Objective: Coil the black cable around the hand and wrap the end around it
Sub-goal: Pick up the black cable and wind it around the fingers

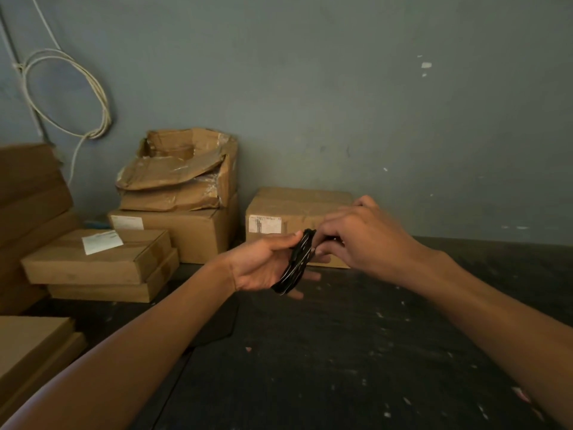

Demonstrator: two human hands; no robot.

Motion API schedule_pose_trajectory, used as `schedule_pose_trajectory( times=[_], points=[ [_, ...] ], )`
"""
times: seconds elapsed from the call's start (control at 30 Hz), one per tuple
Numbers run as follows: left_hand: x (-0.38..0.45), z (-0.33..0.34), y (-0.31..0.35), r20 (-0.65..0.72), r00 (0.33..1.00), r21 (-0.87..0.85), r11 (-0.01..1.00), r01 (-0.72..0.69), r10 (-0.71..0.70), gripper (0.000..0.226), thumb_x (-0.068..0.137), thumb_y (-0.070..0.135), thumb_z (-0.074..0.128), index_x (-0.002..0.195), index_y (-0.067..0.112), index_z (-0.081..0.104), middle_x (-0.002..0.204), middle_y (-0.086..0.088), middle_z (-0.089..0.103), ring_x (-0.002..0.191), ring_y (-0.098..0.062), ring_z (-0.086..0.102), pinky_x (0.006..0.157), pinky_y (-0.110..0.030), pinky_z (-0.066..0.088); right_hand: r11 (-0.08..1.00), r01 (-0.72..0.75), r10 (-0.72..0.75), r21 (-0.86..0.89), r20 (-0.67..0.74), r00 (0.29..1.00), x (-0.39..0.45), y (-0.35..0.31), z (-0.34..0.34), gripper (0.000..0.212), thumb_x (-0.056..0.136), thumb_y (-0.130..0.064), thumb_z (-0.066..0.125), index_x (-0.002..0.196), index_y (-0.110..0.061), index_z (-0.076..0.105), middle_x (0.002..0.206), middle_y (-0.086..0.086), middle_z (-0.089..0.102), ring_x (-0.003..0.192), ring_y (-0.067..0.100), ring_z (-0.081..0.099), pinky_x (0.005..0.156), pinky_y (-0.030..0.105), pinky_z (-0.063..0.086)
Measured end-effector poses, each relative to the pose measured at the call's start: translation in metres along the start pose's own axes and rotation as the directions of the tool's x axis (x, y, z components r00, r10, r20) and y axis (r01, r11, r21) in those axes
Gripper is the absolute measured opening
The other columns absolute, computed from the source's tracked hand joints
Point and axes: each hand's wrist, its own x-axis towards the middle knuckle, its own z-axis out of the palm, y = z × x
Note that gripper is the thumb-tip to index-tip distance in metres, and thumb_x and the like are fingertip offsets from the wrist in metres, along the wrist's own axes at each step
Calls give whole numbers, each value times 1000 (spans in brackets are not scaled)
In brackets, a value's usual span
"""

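The black cable (295,264) is wound in several loops around the fingers of my left hand (262,265), which is held out flat, palm turned right, above the dark table. The thumb presses on the top of the coil. My right hand (356,235) is just to the right of the coil, fingers bent and pinching a dark piece of the cable near the top of the loops. The cable's end is hidden inside the right hand's fingers.
The dark table (341,352) lies below my hands. A closed cardboard box (288,209) stands right behind them against the grey wall. More boxes (173,212) are stacked at the left, flat ones (96,259) in front. A white cable (62,94) hangs coiled on the wall.
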Motion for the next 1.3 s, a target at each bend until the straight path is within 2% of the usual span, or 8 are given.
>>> schedule_pose_trajectory(
  times=[0.17, 0.37, 0.5, 0.7, 0.83, 0.97, 1.2, 1.3],
  points=[
    [-4, 6, 3, 77, 991, 88, 990, 106, -113, 49, 91, 46, 53, 136, 29, 55, 147, -13, 51, 135, -39, 46, 108, -69, 30, 983, 7, -16, 185, 51, 999, 5, 3, 1, 5, 82, -31, 74, 86, -31, 71, 76, -26, 54, 79, -9, 47, 79, 25, 29],
    [-9, 9, 2, 287, 946, 107, 987, 121, -147, 47, 100, 44, 43, 141, 21, 50, 136, -18, 58, 133, -43, 47, 111, -66, 27, 763, -108, 15, 638, 149, 989, -1, 11, 5, 7, 82, -19, 75, 86, -16, 71, 89, 1, 65, 82, 14, 64, 77, 34, 53],
    [-11, 12, 0, 328, 942, -6, 997, 74, -68, 37, 104, 37, 38, 124, 11, 55, 85, -6, 66, 86, -23, 69, 108, -65, 31, 415, -197, 51, 888, 193, 980, -12, 17, 16, 8, 84, -20, 70, 91, -18, 70, 90, 15, 71, 81, 17, 69, 83, 30, 52],
    [-8, 21, 0, 266, 964, -10, 1000, 24, -21, 29, 101, 39, 43, 100, 14, 57, 62, 6, 42, 51, -6, 45, 92, -43, 50, 157, -312, 94, 937, 301, 949, -22, 22, 34, 16, 81, -28, 73, 96, -23, 70, 101, 4, 71, 98, 22, 64, 87, 41, 48],
    [-7, 26, -2, 111, 993, 0, 1000, -27, 27, 32, 102, 38, 39, 91, 17, 61, 57, 8, 38, 48, -7, 38, 78, -32, 49, 182, -283, 239, 942, 237, 942, -30, 20, 46, 17, 83, -32, 71, 99, -27, 72, 100, 0, 73, 97, 18, 63, 85, 41, 48],
    [-2, 31, -14, -130, 989, 13, 998, -64, 65, 34, 102, 38, 40, 91, 16, 65, 54, 8, 35, 47, -8, 35, 72, -31, 47, 269, -210, 327, 940, 116, 938, -39, 12, 62, 16, 88, -29, 67, 102, -32, 74, 102, -5, 75, 99, 9, 67, 79, 19, 53],
    [2, 39, -54, -370, 928, -25, 998, -59, 46, 34, 105, 33, 37, 93, 14, 62, 54, 7, 37, 47, -8, 36, 63, -29, 49, 434, -231, 366, 871, 64, 929, -61, 1, 98, 32, 91, -9, 65, 115, -29, 70, 111, -13, 74, 108, 3, 65, 95, 23, 51],
    [5, 44, -73, -419, 904, 81, 995, -61, 89, 34, 106, 33, 34, 98, 13, 60, 55, 7, 39, 48, -8, 37, 60, -27, 48, 399, -274, 393, 875, 106, 913, -72, -3, 109, 30, 92, -8, 63, 116, -26, 70, 106, -9, 75, 103, 3, 67, 92, 21, 52]
  ],
)
